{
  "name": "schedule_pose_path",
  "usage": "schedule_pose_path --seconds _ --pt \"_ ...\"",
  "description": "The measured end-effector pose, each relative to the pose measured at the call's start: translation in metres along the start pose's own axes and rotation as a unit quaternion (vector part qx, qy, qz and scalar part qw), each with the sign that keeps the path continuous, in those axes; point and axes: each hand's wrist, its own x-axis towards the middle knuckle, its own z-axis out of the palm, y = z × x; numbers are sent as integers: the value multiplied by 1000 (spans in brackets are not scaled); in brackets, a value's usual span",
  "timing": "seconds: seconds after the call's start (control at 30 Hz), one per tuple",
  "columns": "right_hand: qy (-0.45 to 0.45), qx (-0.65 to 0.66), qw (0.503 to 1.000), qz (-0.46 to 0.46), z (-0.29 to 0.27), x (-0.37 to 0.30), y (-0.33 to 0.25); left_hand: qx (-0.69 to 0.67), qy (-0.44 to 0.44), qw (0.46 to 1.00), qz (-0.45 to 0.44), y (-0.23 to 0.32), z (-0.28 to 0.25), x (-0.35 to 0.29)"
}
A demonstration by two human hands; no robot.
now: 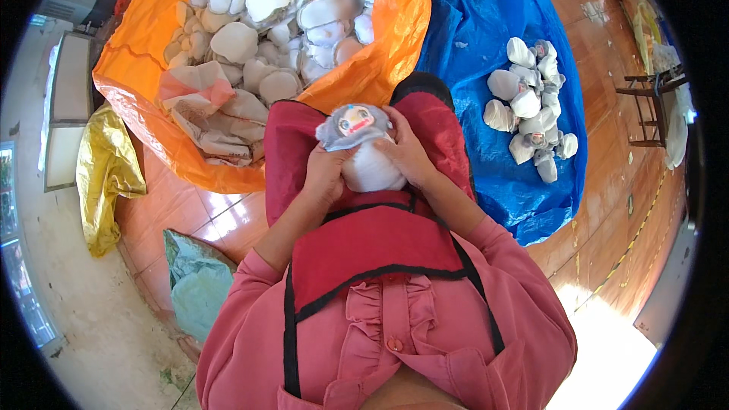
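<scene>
Over my lap I hold a plush doll head, with grey fabric around an embroidered face at its top and a rounded white part below. My left hand is closed on its left side, thumb pressed to the seam between grey and white. On the other side my right hand grips it, with the fingers behind the grey edge and the thumb over the white part. The fingers behind the piece are partly hidden.
An orange sack full of flat white and beige fabric pieces stands ahead to the left. To the right, a blue tarp carries several similar doll heads. Yellow cloth, a green sack and a wooden stool are around me.
</scene>
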Motion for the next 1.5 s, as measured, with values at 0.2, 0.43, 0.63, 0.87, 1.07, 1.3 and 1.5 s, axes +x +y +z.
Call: schedule_pose_path --seconds 0.2,0.43,0.63,0.87,1.07,1.3,1.5 --pt "-75 10 989 126 -2 -3 -8 -13 23 1000 4 6 0 3" --pt "-45 -23 994 97 3 -4 -2 -72 31 997 11 6 2 11" --pt "-105 79 986 104 12 -12 0 -44 87 989 109 17 -2 30" --pt "-69 187 966 164 11 -12 -10 -167 59 983 -48 15 -15 49" --pt "-70 302 926 216 11 -13 -4 -116 106 984 81 6 -5 51" --pt "1 97 992 78 22 -10 12 -75 95 991 62 -11 -8 41" --pt "-24 30 994 100 11 -13 -19 -118 -11 990 -77 12 -3 39"
